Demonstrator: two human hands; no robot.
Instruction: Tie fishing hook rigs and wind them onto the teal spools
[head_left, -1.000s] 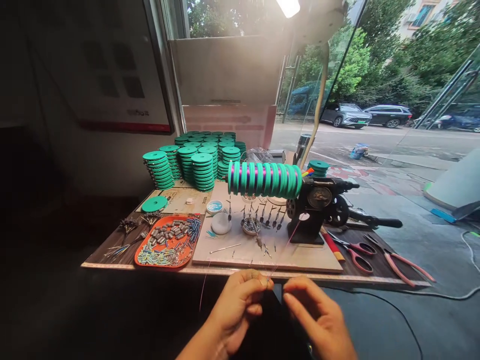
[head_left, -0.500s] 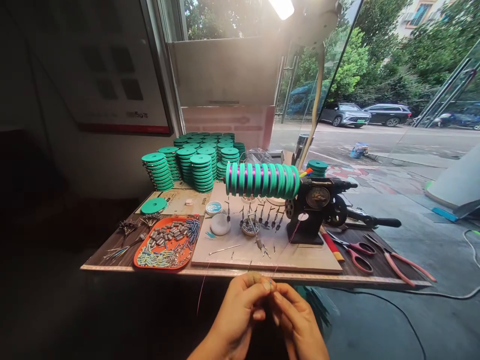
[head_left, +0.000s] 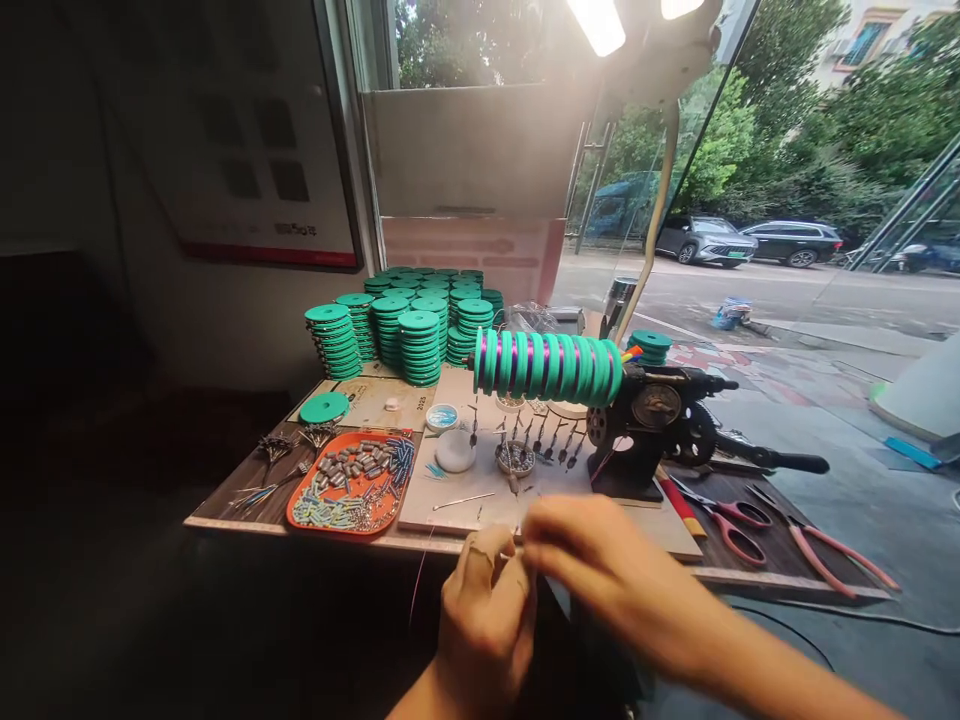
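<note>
Below the front edge of the table, my left hand [head_left: 487,610] is closed in a pinch, fingers curled inward. A thin line ran into both hands a moment ago; the bit between the fingertips is now hidden. My right hand [head_left: 592,555] reaches across from the right, its fingertips pressed together against the left ones and slightly blurred. Whatever it pinches is too small to make out. Just beyond lies a pale board [head_left: 442,515] with small metal fittings and a thin metal needle-like tool [head_left: 463,501]. A pink line [head_left: 420,585] dangles over the table edge left of my hands.
Green foam spools [head_left: 547,365] sit in a row on a black hand-cranked winder [head_left: 656,405]. An orange tray [head_left: 292,518] of small parts lies left; scissors [head_left: 739,530] and pliers [head_left: 817,550] lie right. Stacked green spools [head_left: 420,350] stand behind, under a lamp [head_left: 600,25].
My right hand has risen and swung inward over the board's front edge, its forearm now slanting from the lower right. My left hand has turned, still pinching. The view has shifted slightly left.
</note>
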